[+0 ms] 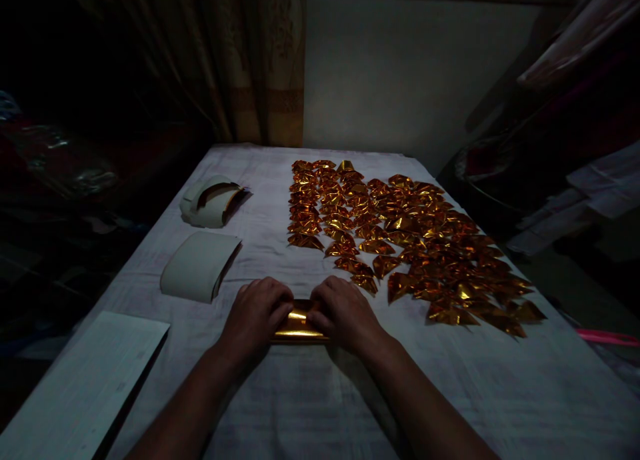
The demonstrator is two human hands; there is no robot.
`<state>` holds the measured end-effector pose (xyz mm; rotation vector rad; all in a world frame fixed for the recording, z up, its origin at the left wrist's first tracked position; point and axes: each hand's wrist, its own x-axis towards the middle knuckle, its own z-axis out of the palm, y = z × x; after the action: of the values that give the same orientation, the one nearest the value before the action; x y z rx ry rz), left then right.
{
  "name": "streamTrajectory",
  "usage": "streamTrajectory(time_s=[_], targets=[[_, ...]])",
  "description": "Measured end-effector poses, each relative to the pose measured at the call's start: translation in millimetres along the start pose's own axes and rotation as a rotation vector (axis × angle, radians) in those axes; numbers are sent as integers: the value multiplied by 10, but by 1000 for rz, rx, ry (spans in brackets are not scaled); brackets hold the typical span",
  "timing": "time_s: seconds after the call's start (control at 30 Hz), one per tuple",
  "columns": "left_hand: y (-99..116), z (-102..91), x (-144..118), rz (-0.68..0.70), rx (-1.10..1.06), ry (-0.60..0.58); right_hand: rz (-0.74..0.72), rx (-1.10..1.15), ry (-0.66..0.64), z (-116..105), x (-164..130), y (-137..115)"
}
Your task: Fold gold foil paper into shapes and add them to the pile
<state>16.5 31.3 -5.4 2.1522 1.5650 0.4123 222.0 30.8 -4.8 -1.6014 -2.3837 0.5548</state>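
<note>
A small gold foil sheet (297, 325) lies on the white cloth-covered table (310, 393) in front of me. My left hand (256, 317) presses on its left end and my right hand (344, 313) on its right end, fingers curled over the foil. Most of the sheet is hidden under my fingers. Just beyond my right hand spreads a wide layout of several folded gold foil pieces (400, 240), set in rows toward the far and right side of the table.
Left of my hands sits a curved stack of white paper (199, 265), with another curled white stack (213, 201) farther back. A flat white sheet (85, 387) lies at the near left corner. A curtain (250, 60) and wall stand behind the table.
</note>
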Motion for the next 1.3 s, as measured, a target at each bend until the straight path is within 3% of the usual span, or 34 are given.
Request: streamTrajectory(time_s=[0.27, 0.73, 1.13, 1.3], targets=[[1, -56, -1, 53, 27, -52, 38, -28, -12, -33, -18, -82], [10, -62, 2, 30, 37, -62, 93, -14, -105, -95, -15, -144], [24, -64, -16, 194, -42, -76, 71, 108, -98, -90, -22, -51], [43, -66, -16, 87, -145, -48, 157, 242, -86, -148, -9, -45]])
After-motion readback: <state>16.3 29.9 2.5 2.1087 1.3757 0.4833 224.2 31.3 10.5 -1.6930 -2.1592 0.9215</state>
